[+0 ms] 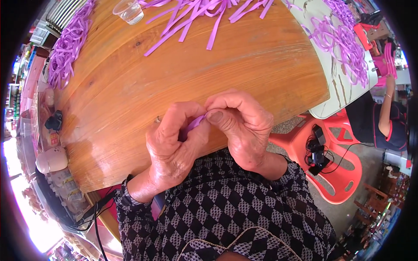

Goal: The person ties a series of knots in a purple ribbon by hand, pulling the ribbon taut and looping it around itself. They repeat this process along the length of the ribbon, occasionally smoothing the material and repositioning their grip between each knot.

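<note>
Both hands meet fingertip to fingertip above the near edge of the wooden table (174, 82). My left hand (176, 139) is closed round a purple ribbon (191, 126), which shows between its thumb and fingers. Against it, the thumb and forefinger of my right hand (244, 126) pinch together at the ribbon's upper end. Most of this ribbon is hidden inside the fingers. Loose purple ribbon strips (191, 21) lie on the far part of the table, beyond my hands.
A clear plastic cup (130, 12) stands at the far left. Purple ribbon heaps hang at the left edge (69, 48) and lie on a white marbled table (320, 98) at right. A red plastic chair (348, 174) holds black cabled devices (318, 156). Another person (383, 117) is at far right.
</note>
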The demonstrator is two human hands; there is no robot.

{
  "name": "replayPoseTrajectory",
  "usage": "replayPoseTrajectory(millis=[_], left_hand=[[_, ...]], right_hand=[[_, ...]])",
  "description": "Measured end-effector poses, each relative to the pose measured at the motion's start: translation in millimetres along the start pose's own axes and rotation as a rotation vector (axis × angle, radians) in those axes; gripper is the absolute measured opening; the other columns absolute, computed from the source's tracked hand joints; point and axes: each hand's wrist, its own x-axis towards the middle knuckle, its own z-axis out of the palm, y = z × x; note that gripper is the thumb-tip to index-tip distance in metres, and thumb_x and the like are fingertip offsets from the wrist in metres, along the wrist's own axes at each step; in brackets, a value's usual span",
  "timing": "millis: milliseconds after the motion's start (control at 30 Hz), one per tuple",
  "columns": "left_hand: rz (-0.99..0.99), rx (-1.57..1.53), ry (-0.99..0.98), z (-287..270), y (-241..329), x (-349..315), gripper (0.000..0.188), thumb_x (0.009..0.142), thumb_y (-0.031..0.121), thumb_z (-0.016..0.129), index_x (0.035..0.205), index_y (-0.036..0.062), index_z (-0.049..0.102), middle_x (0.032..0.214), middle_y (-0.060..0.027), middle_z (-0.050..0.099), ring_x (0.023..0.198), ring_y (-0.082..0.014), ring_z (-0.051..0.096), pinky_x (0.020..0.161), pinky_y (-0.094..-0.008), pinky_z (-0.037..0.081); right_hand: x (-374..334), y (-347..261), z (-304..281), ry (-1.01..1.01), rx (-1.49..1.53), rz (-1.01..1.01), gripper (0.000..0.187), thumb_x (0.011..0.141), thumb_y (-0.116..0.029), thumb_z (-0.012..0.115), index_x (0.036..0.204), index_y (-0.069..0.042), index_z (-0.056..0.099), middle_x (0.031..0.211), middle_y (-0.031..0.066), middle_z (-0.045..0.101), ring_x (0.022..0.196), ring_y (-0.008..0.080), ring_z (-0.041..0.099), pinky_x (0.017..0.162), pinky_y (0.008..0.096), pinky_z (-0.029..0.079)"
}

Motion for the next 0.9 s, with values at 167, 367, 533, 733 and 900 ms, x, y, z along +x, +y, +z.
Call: replayPoseTrajectory(millis=[167,367,533,733,900], left_hand=[[0.19,0.137,0.088,7,-3,-3,0.012,0.082,-0.003,0.056,0.093,0.0001,0.051,0.07,0.0005,0.052,0.061,-0.0043,0.046,0.053,-0.0173,0.037],[-0.115,-0.072,0.008,-1,4,-2,0.017,0.076,-0.007,0.055,0.092,0.0002,0.051,0.07,-0.0011,0.054,0.059,-0.0054,0.05,0.051,-0.0186,0.039],[-0.244,-0.343,0.0,-6,11,1,0.02,0.073,-0.01,0.05,0.091,-0.0006,0.051,0.071,-0.0038,0.056,0.059,-0.0065,0.051,0.052,-0.0188,0.04],[-0.039,-0.14,0.034,0,-5,-5,0.014,0.082,-0.005,0.054,0.094,-0.0023,0.048,0.075,-0.0056,0.059,0.065,-0.0085,0.053,0.06,-0.0194,0.044],[0.074,0.181,0.044,1,-9,-9,0.021,0.083,0.004,0.061,0.096,-0.0027,0.046,0.075,-0.0073,0.059,0.067,-0.0093,0.055,0.061,-0.0208,0.044]], right_hand=[[-2,-7,3,0.017,0.045,0.087,0.008,0.085,-0.003,0.058,0.09,0.004,0.056,0.087,0.0049,0.058,0.078,0.0067,0.052,0.071,0.02,0.044],[-7,-5,2,0.006,0.039,0.185,0.009,0.086,-0.005,0.057,0.089,0.003,0.055,0.081,0.0024,0.058,0.073,0.0054,0.051,0.067,0.0181,0.043],[-9,-4,5,0.001,0.107,0.267,0.01,0.087,-0.007,0.057,0.086,0.003,0.055,0.076,0.0016,0.057,0.07,0.0051,0.05,0.064,0.0178,0.042],[-5,-7,2,-0.005,0.284,0.363,0.013,0.087,-0.011,0.058,0.085,0.003,0.055,0.075,0.0028,0.057,0.067,0.0067,0.051,0.061,0.0194,0.042],[-1,-10,-3,-0.032,0.294,0.373,0.016,0.086,-0.013,0.059,0.084,0.002,0.056,0.075,0.0026,0.057,0.065,0.0068,0.05,0.06,0.0187,0.04]])
